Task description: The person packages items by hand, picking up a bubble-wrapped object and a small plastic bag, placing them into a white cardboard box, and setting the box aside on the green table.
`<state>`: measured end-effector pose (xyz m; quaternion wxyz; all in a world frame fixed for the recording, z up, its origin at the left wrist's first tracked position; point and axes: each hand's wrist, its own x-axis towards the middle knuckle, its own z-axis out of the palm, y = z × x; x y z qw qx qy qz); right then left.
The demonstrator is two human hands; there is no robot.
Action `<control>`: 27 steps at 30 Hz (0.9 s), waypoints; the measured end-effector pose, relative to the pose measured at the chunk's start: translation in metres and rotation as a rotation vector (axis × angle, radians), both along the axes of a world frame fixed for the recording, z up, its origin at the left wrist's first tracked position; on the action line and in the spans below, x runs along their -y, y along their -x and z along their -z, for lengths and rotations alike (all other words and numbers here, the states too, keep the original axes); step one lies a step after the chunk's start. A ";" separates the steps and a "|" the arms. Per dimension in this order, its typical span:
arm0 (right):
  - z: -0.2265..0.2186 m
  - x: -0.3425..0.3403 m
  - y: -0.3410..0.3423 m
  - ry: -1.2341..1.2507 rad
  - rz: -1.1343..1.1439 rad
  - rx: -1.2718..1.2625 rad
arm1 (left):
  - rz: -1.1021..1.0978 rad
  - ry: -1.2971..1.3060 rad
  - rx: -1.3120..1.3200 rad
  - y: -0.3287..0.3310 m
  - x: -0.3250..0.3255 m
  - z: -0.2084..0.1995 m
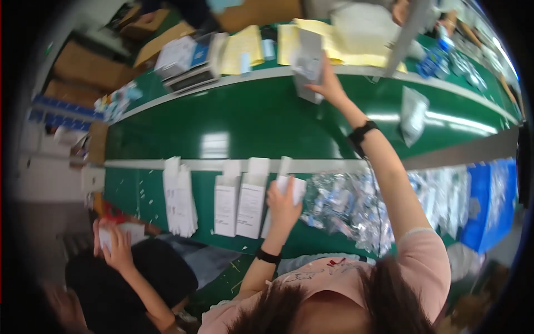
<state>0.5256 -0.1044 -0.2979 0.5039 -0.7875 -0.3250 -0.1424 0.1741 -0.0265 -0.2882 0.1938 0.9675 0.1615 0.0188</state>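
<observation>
My right hand [329,88] reaches out over the green belt with its fingers around a tall pale grey-white carton [307,64], held near the far rail. Close to my body, my left hand [285,205] is closed on a small white carton [299,189] above the near green worktop; its fingers hide part of it. Just left of that hand stand two narrow white cartons with printed fronts and open tops, one carton [251,203] beside another carton [225,203]. To its right lies a heap of clear plastic bags [339,206] with small contents, blurred.
A stack of flat white cartons [179,200] lies farther left. At far right is a blue bin [488,209]; a clear bag [414,116] rests on the belt [167,125]. Yellow sheets [242,50] line the back shelf. A co-worker's hands [115,245] hold something white at lower left.
</observation>
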 end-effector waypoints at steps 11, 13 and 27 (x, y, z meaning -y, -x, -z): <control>-0.019 -0.070 -0.056 -0.252 0.174 -0.007 | -0.042 0.038 -0.059 -0.001 0.007 -0.007; -0.022 -0.094 -0.077 -0.290 0.132 -0.010 | -0.043 0.041 -0.065 -0.002 0.006 -0.004; -0.017 -0.029 -0.045 -0.030 0.290 0.235 | -0.097 0.063 -0.043 -0.005 0.003 -0.011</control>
